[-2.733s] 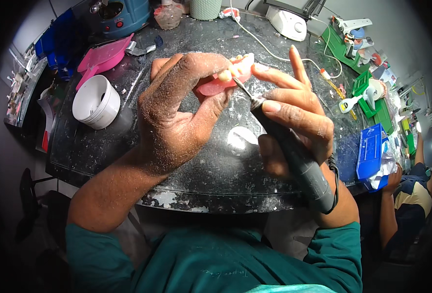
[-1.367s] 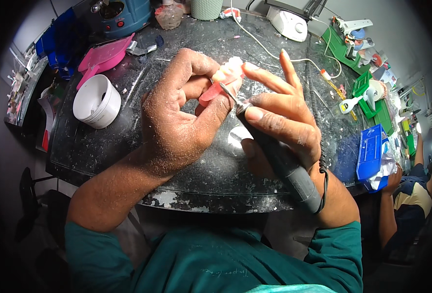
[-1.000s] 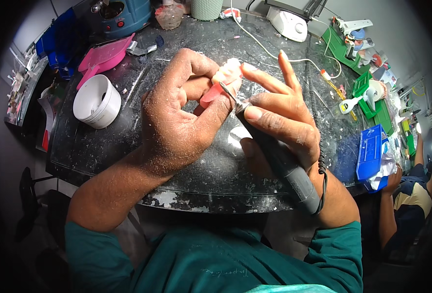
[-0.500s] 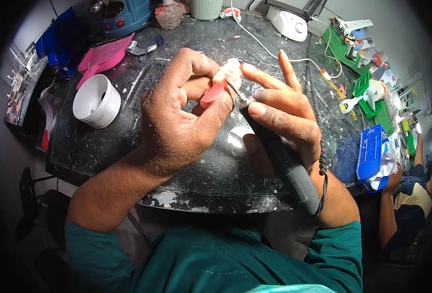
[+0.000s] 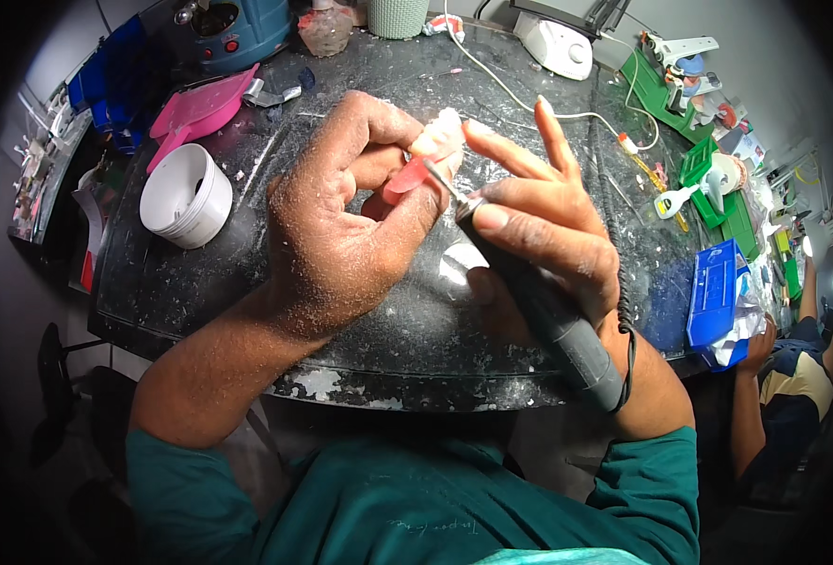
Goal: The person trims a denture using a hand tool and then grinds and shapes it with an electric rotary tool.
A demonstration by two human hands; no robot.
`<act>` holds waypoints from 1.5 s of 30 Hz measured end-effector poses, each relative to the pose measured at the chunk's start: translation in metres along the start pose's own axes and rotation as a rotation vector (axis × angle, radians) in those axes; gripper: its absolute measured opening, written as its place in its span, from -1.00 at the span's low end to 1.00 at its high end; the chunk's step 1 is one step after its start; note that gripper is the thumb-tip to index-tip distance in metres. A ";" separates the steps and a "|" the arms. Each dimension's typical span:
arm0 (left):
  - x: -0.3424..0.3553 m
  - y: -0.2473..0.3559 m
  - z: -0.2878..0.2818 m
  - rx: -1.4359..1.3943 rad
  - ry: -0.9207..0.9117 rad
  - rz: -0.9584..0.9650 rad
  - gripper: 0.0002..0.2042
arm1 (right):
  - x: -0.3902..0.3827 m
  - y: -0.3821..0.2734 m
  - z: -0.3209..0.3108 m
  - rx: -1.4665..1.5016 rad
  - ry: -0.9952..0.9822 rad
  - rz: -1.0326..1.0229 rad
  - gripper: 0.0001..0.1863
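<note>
One dusty black tabletop [image 5: 388,353], above it one left hand [image 5: 336,231] pinching one pink, pale-toothed denture [image 5: 411,176] — one right hand [image 5: 567,231] gripping one dark-grey cylindrical handpiece [image 5: 560,325], tip by the denture, one round white tub [image 5: 167,202].

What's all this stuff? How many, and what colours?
Denture: 1, pink and cream, centre
Rotary handpiece: 1, black, centre right
Tub: 1, white, left
Dustpan: 1, pink, upper left
Machine: 1, blue, top left
Jar: 1, pink-stained, top
Basket: 1, pale green, top
Dental model: 1, red and white, top
Control box: 1, white, top right
Bins: several, green, right
Paper-filled bin: 1, blue, right
Small clutter: uncountable, mixed, right
Co-worker: 1, dark clothes, right edge
Table: 1, black, underneath
Left hand: 1, dusty, holding denture
Right hand: 1, dusty, holding handpiece
</note>
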State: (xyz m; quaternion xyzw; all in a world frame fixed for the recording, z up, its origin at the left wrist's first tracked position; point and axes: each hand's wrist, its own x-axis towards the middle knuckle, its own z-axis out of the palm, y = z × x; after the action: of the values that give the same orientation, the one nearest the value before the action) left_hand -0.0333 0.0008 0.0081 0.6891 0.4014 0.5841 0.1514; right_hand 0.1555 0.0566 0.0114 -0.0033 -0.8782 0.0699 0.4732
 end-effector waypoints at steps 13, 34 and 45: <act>0.001 -0.003 0.006 -0.008 0.143 0.008 -0.81 | 0.001 0.000 -0.002 0.023 0.011 0.026 -0.64; 0.004 -0.009 0.000 0.268 0.171 0.172 -0.75 | 0.003 0.004 -0.002 0.031 0.000 0.006 -0.61; 0.009 -0.004 -0.004 0.411 0.134 0.321 -0.71 | 0.003 0.003 -0.004 0.076 0.017 0.059 -0.65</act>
State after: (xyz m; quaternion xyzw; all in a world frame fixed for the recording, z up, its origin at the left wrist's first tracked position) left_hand -0.0385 0.0091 0.0128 0.7199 0.4062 0.5514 -0.1133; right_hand 0.1572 0.0604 0.0154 -0.0118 -0.8704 0.1171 0.4781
